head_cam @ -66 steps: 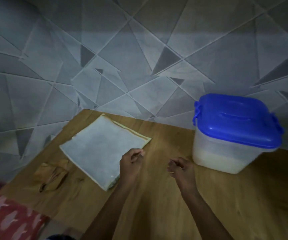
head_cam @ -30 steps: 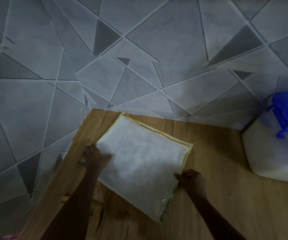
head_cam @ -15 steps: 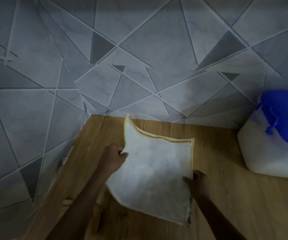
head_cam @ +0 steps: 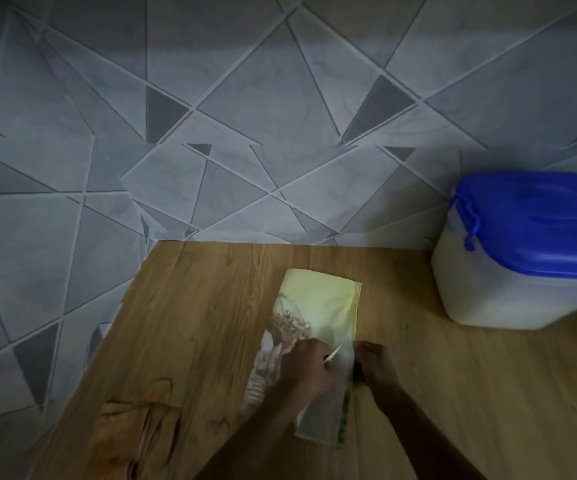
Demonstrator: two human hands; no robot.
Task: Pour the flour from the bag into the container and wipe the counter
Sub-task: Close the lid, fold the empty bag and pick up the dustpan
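Note:
The flat flour bag (head_cam: 318, 306) lies folded in half on the wooden counter (head_cam: 193, 306), its yellow printed side facing up. My left hand (head_cam: 306, 367) presses on the folded half, fingers pinching its right edge. My right hand (head_cam: 375, 363) grips the same edge from the right. The white container (head_cam: 509, 292) with a blue lid (head_cam: 536, 220) stands shut at the back right, apart from both hands, with white flour showing through its wall.
An orange-brown cloth (head_cam: 131, 434) lies crumpled on the counter's front left. A grey tiled wall (head_cam: 245, 116) rises behind the counter and along its left edge.
The bag lay flat with its white side up. My left hand lifted its left edge and folded it over to the right, showing the yellow print. Both hands now meet at the right edge.

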